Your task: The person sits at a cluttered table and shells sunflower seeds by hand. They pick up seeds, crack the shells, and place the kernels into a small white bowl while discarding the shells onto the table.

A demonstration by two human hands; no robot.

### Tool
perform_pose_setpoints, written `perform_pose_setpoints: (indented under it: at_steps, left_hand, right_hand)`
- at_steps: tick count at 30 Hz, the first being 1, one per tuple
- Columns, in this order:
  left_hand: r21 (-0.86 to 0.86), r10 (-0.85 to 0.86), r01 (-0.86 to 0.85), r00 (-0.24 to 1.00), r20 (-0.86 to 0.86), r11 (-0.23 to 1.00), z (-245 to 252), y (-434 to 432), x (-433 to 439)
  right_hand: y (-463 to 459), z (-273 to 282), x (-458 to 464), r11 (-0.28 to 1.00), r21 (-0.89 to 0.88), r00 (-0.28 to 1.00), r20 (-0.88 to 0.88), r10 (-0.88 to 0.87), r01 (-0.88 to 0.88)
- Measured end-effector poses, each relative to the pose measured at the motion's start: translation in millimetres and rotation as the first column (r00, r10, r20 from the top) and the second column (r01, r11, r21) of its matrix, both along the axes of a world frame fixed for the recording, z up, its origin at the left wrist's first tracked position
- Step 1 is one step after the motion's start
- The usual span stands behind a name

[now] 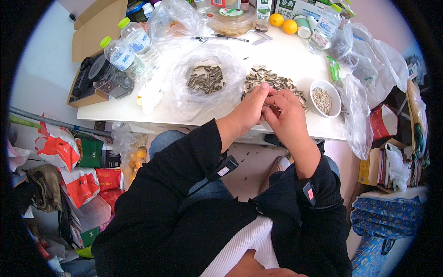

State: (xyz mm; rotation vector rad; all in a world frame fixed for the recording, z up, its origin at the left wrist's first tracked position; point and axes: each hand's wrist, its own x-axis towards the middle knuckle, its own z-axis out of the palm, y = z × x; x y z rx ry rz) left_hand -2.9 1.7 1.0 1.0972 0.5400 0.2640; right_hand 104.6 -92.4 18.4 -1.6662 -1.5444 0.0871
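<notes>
My left hand [250,109] and my right hand [286,114] meet at the fingertips above the near edge of the white table. The fingers are bent and pinched together; whatever lies between them is hidden. Behind and partly under the hands spreads a pile of striped sunflower seeds and shells [264,76]. To the right stands a white bowl [336,112] holding pale shelled kernels [322,99]. On the left, an opened clear plastic bag [173,74] has whole striped sunflower seeds [206,79] inside.
Water bottles [123,59] and a cardboard box [90,98] crowd the table's left end. Pens [230,37], a lidded plastic tub [232,20], oranges [289,26] and another bottle [324,29] line the back. Plastic bags [358,114] hang over the right edge.
</notes>
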Motion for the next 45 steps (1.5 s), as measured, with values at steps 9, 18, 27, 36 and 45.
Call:
perform_pose_setpoints:
  at_steps: [9, 18, 27, 36, 45]
  left_hand:
    - [-0.111, 0.000, -0.001, 1.000, -0.004, 0.994, 5, 3, -2]
    - [-0.182, -0.004, 0.004, 1.000, 0.003, 0.983, 9, 6, -2]
    - [-0.275, 0.044, -0.011, 0.992, 0.115, 0.961, 6, 12, -7]
    - [-0.256, -0.023, 0.083, 0.973, 0.229, 0.963, 7, 7, -7]
    - [-0.140, -0.059, 0.087, 0.979, 0.193, 0.986, 8, 8, -7]
  right_hand:
    - [-2, 0, 4, 0.999, -0.031, 0.994, -0.103, 0.038, -0.041]
    - [-4, 2, 9, 0.999, -0.034, 0.991, -0.130, 0.028, -0.033]
    - [-3, -2, 11, 0.989, -0.045, 0.911, -0.387, -0.146, 0.139]
    - [-1, -7, 13, 0.996, 0.052, 0.554, -0.828, 0.084, -0.073]
    - [-6, 5, 14, 0.988, -0.031, 0.385, -0.922, 0.031, -0.153]
